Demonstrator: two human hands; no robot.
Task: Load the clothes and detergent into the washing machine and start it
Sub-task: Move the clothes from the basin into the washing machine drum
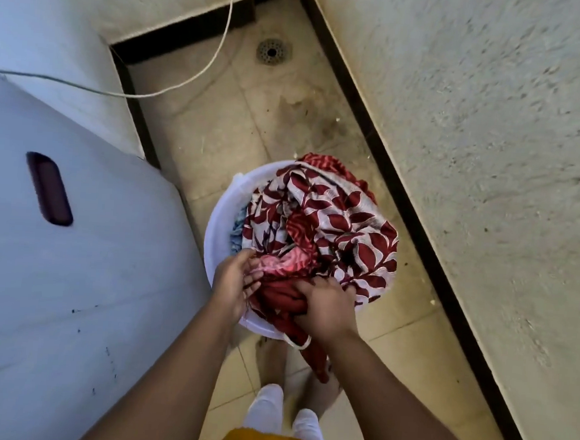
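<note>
The right hand [325, 310] was closed on dark red cloth and the left hand [234, 284] lay open against the clothes [322, 229] heaped in the white basin [212, 228] beside the washing machine [73, 256], so trailing ends should be gathered before lifting.

You are looking down at a beige tiled floor [219, 136] running between rough plastered walls [494, 131] edged with a dark skirting strip [373, 136]. A round metal floor drain [272, 51] is sitting near the far corner. A pale cord [203, 69] is hanging slack across the left side.
</note>
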